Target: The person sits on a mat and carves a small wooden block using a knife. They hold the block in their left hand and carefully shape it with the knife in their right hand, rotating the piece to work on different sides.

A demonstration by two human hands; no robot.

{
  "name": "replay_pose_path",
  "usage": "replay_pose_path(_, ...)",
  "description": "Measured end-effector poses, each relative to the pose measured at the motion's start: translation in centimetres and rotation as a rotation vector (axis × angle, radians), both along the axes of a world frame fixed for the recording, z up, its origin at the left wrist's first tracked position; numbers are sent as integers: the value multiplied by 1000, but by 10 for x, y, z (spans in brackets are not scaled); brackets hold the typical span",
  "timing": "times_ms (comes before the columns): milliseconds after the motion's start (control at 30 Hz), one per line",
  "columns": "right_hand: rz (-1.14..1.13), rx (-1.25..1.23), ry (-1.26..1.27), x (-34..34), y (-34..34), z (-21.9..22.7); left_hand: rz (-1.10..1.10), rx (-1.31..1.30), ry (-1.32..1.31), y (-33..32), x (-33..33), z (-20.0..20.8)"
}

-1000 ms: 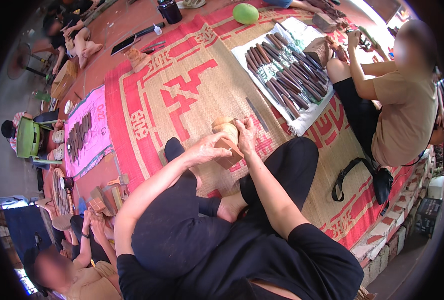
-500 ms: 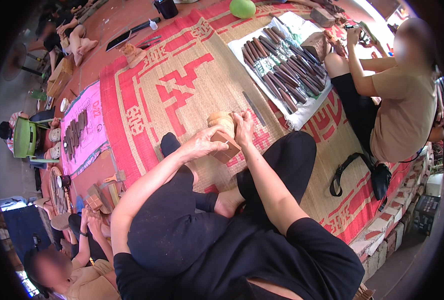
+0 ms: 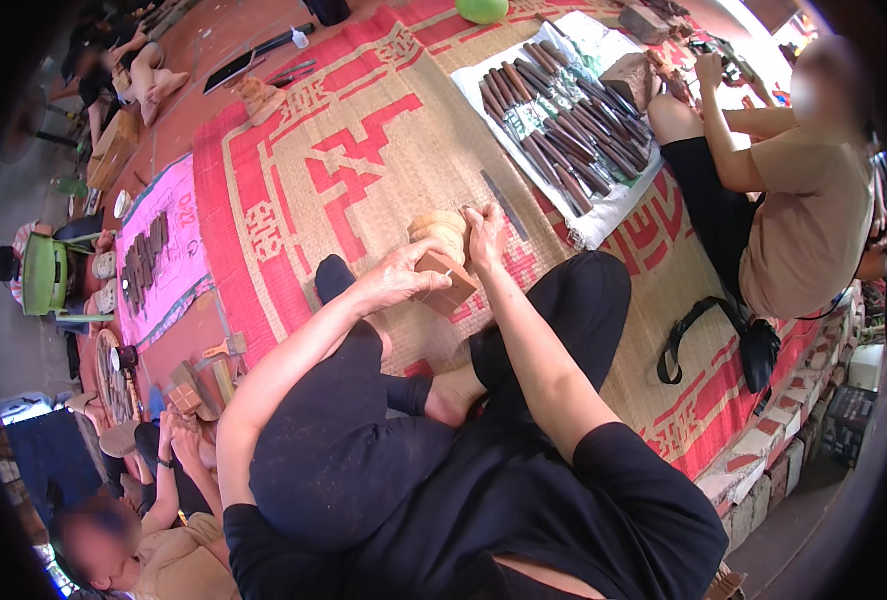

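Carved wood piece [image 3: 439, 228], pale and rounded at its far end with a squared brown end toward the body, is held up between the hands over the gap ahead of the crossed legs [image 3: 334, 430]. Left hand [image 3: 404, 276] is clamped on it, thumb along the squared end and fingers around the far side, probably because flat faces give a firm hold that resists turning. Right hand [image 3: 487, 238] has its fingers curled together against the pale end's right side; whether they pinch the wood or a small tool I cannot tell. Keeping it low and central seems to let both forearms rest easily and leave its top in sight.

Just beyond the right hand, a dark flat bar [image 3: 505, 205] lies on the woven mat [image 3: 404, 160], within easy reach. Farther right, dark-handled tools [image 3: 564, 120] lie in rows on a white cloth [image 3: 596, 230], likely spread so each can be picked out; a seated co-worker [image 3: 804, 220] is beside it. Off to the left, more tools [image 3: 146, 255] sit grouped on a pink cloth [image 3: 189, 240], apart from the mat. Farthest, a green round object [image 3: 483, 10] stands at the mat's far edge.
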State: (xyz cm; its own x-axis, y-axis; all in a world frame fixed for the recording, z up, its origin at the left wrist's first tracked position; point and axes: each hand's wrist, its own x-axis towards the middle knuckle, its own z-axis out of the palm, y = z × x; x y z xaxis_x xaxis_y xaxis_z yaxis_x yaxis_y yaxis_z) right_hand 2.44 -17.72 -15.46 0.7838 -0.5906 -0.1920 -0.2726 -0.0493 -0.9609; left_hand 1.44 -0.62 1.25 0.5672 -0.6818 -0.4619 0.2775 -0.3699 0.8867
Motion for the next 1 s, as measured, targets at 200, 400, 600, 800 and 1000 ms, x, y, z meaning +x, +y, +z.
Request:
replay_pose_path(200,10,331,-182,-13,11,16,58,-25,-38,7,-2,-8)
replay_pose_path(400,-36,220,-70,-8,14,-12,56,-1,-14,3,0,-2)
replay_pose_path(600,-47,415,-158,-1,-2,-4,5,-19,-68,8,-2,-8)
replay_pose_path(800,-23,112,-30,-10,11,5,3,61,-31,4,-1,1)
replay_pose_path(1000,-13,531,-36,-5,-17,23,15,-12,51,18,-2,-8)
